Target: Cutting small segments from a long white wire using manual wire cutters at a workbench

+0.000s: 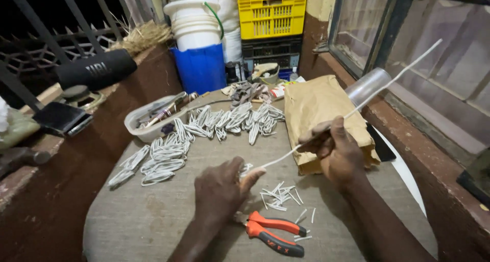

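Gripping a long white wire [357, 108], the right hand [334, 152] pinches it above the table [127, 221]; the left hand [220, 189] clasps its lower end; a plastic tub [145, 132] holds tools; a brown paper bag [319, 111] lies shut beside coiled wire bundles [168, 155]; pliers [273, 234] rest near.

Your round table [153, 226], covered in grey cloth, carried coiled white wire bundles [168, 157], short white offcuts [279, 194], orange-handled pliers [273, 231], a brown paper bag [319, 109] and a plastic tray [153, 120].
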